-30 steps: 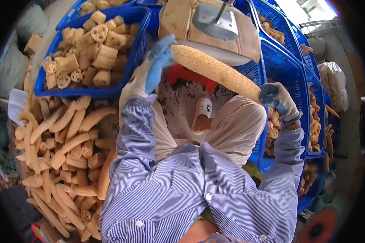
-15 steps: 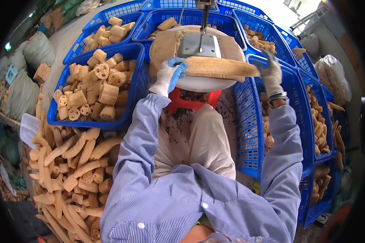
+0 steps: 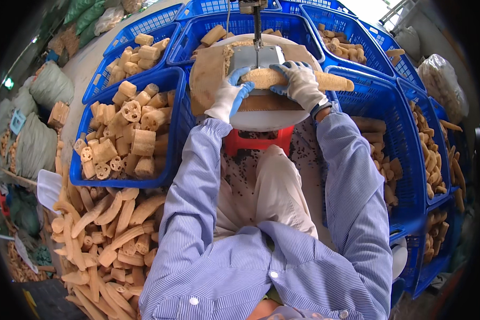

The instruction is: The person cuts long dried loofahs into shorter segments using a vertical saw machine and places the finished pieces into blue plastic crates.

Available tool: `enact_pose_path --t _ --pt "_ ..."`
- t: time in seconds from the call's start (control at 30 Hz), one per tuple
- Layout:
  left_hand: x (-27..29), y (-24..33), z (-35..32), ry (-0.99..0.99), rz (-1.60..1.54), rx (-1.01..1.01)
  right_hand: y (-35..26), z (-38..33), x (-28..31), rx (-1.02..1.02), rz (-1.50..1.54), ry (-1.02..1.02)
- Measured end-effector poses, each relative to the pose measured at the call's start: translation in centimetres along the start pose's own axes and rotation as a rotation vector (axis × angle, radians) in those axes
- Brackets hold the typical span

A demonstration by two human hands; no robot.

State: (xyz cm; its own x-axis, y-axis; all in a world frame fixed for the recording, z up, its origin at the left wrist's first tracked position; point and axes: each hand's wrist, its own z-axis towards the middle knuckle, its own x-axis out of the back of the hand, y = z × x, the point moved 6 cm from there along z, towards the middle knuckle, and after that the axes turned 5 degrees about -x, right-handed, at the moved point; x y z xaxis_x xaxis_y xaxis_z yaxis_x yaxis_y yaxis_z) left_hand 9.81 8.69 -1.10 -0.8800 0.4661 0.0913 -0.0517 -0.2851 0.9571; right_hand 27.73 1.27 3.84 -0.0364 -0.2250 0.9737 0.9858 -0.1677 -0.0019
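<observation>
Head view: left hand [image 3: 232,95], right hand [image 3: 303,85] on loofah [image 3: 260,79].

A round white surface [image 3: 261,124] is seen above a red stool [image 3: 258,142]. Most of its top is covered by brown cardboard [image 3: 204,88], and a grey metal plate [image 3: 240,57] is set amid it. Around the stool, the floor [image 3: 308,178] is strewn with small dark specks [image 3: 244,161]. On the floor, blue baskets [image 3: 179,114] are ranged at both sides and behind the surface. At the left, tan loofahs [image 3: 114,248] are heaped loosely, and farther out pale green sacks [image 3: 37,146] are placed.
</observation>
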Motion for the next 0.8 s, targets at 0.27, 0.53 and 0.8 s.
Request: enact_pose_path --t 0.27,0.53,0.8 --pt "-0.3 -3.6 4.6 0.079 -0.080 0.056 1.8 4.1 -1.3 0.003 0.022 0.026" --pt "0.0 -4.0 7.2 0.133 -0.056 0.079 2.1 5.9 -0.4 -0.099 0.092 0.011" --pt "0.3 -5.8 9.1 0.278 0.093 -0.019 2.9 6.8 -1.0 -0.128 0.104 -0.009"
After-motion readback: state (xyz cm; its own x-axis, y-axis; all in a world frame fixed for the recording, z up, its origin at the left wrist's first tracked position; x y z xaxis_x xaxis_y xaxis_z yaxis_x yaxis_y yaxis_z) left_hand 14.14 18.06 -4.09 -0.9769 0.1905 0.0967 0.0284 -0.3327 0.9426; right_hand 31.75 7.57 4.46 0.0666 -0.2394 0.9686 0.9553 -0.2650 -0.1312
